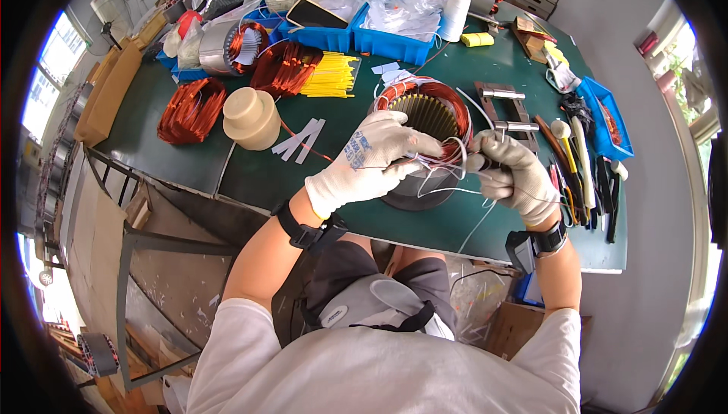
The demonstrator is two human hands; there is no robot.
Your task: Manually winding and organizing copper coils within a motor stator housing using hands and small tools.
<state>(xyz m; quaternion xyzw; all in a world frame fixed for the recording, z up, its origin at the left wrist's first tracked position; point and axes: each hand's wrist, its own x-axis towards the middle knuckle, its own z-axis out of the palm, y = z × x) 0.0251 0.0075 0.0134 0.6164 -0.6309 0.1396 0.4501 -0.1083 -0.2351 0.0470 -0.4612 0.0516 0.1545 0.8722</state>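
A motor stator (428, 107) stands on the green table in front of me, with copper windings around its rim and slots lined in yellow. My left hand (364, 160), in a white glove, lies over its near left rim. Its thumb and fingers close on thin wire leads there. On the right side of the rim, my right hand (516, 171), also gloved, is closed on a white cord (461, 155). The cord loops at the near edge of the windings, and a loose length hangs toward the table edge. The right fingertips are partly hidden among the strands.
Copper coil bundles (191, 111), a cream plastic block (250, 118) and yellow strips (331, 74) lie at left. Blue bins (394, 44) and a cord spool (455, 16) stand behind. A metal frame (506, 111), tools and sleeves (580, 164) lie at right. Another person's hands show far back.
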